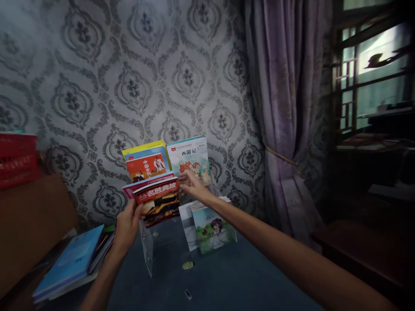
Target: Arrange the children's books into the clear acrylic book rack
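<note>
Glossy red-and-black rectangular paperback (159, 203): in front of the orange-covered paper book (147, 167), above the clear plastic stand (147, 250), facing out, presumably for easy viewing. Left hand (127, 224) pinches its left edge, likely to steady it. Right hand (193, 186) curls by its right edge; cannot tell whether it grips. Orange book sits higher, probably so both show. Lower right: green illustrated paperback (210, 231), leaning back.
</note>
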`<state>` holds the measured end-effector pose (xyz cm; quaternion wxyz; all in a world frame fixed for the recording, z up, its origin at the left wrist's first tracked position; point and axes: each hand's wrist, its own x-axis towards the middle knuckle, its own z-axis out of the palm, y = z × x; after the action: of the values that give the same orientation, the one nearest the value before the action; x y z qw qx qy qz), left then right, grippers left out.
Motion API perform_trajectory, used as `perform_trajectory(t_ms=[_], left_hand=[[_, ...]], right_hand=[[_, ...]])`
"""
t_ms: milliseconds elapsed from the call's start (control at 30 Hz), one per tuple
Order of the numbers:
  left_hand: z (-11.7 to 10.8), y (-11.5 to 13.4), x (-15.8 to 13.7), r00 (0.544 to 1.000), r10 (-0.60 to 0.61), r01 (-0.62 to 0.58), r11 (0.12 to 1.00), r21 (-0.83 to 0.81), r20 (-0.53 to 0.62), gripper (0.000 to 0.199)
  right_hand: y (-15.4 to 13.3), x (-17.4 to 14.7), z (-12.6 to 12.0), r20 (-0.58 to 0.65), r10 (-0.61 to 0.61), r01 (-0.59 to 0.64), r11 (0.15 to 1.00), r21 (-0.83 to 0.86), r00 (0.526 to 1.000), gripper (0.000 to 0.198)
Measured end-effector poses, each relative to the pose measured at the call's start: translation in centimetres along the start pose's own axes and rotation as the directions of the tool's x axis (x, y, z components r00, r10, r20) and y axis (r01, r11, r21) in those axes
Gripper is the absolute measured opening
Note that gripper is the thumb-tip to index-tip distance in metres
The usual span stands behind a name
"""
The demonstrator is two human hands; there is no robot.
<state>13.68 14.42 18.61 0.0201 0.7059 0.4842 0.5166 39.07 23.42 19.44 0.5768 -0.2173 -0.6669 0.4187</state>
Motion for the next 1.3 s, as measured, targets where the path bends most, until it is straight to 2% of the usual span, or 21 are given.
perform_trajectory(t_ms=[100, 267, 400, 567, 733, 833, 933, 1067, 1200, 1300], left_hand=[[-0.3, -1.7, -0.6, 0.998, -0.062, 0.058, 0.99, -0.126, -0.025, 0.046], [-0.4, -3.1, -1.0, 0.993, -0.11, 0.099, 0.967, -0.235, -0.035, 0.051], [-0.2, -4.0, -0.9, 0.988, -0.143, 0.122, 0.953, -0.276, -0.058, 0.051], [0.2, -5.1, -0.6, 0.988, -0.152, 0.135, 0.938, -0.32, -0.028, 0.049], [1.2, -5.9, -0.3, 0.986, -0.145, 0.165, 0.937, -0.307, 0.086, 0.044], [1.8, -6.5, -0.6, 0.985, -0.136, 0.162, 0.946, -0.28, 0.109, 0.041], [2.2, -7.2, -1.0, 0.983, -0.132, 0.162, 0.948, -0.275, 0.124, 0.041], [2.4, -7.6, -1.4, 0.983, -0.128, 0.158, 0.954, -0.254, 0.13, 0.042], [2.4, -7.4, -1.4, 0.985, -0.123, 0.149, 0.961, -0.233, 0.122, 0.04], [2.4, -7.0, -1.4, 0.986, -0.126, 0.149, 0.962, -0.231, 0.109, 0.038]], right_hand=[[0.9, 1.2, 1.1, 0.104, 0.105, -0.105, 0.994, -0.006, 0.989, 0.043], [1.3, 2.0, 1.8, 0.198, 0.166, -0.161, 0.986, -0.039, 0.966, 0.022], [1.5, 2.1, 1.6, 0.239, 0.207, -0.197, 0.978, -0.064, 0.949, 0.026], [1.2, 2.5, -0.4, 0.106, 0.135, -0.125, 0.987, -0.098, 0.985, 0.02], [0.2, 2.6, -5.4, -0.035, 0.145, -0.149, 0.975, -0.165, 0.989, 0.017], [-0.3, 1.7, -8.6, -0.121, 0.157, -0.181, 0.959, -0.219, 0.98, 0.017], [-0.6, 0.5, -10.8, -0.19, 0.167, -0.214, 0.941, -0.262, 0.967, 0.018], [-0.7, -0.3, -11.7, -0.22, 0.178, -0.24, 0.924, -0.297, 0.959, 0.02], [-0.8, -0.5, -11.4, -0.212, 0.174, -0.237, 0.915, -0.327, 0.962, 0.021], [-0.5, -0.9, -11.2, -0.265, 0.138, -0.232, 0.901, -0.366, 0.954, 0.021]])
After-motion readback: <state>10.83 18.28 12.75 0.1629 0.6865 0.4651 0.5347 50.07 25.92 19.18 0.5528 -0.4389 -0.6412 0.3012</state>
